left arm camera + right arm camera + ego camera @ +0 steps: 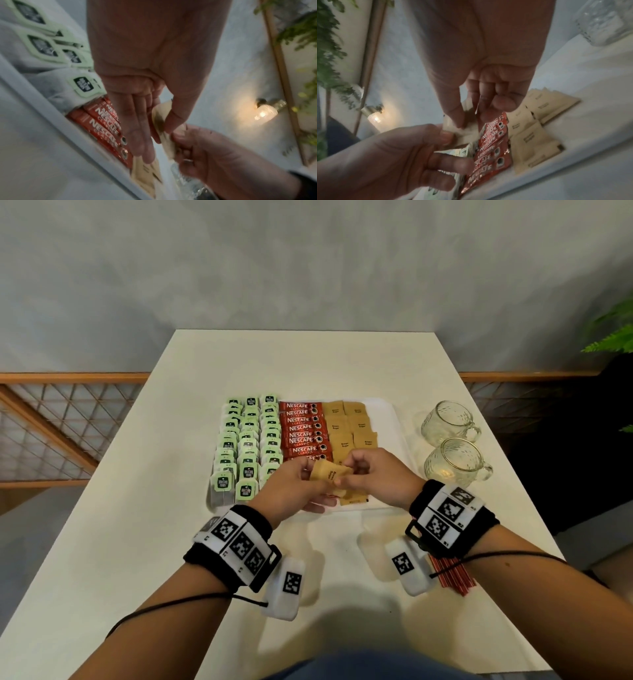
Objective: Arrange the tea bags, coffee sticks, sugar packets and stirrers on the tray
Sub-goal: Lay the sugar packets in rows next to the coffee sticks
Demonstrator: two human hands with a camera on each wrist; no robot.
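Holding one brown sugar packet (328, 472) between them, your left hand (297, 487) and your right hand (371, 475) meet above the near edge of the white tray (394, 419). Each hand pinches one end of this packet with thumb and fingers; the other fingers of your left hand lie nearly straight, as the left wrist view shows.

From the head view you see the whole arrangement: the tea bags (247, 440) stand in three rows on the left part of the tray, the coffee sticks (303, 429) lie stacked in the middle, and the other sugar packets (349, 426) lie to the right of them. The right strip of the tray is bare. Only this view shows the red stirrers (452, 575), which lie on the table (137, 542) under your right wrist, off the tray, and the two glass cups (452, 440) to the right of the tray.

The right wrist view shows what the head view hides: your right thumb (453, 108) presses on the packet from above. The left wrist view is blurred, but it shows the packet hanging between the two hands, above the coffee sticks.
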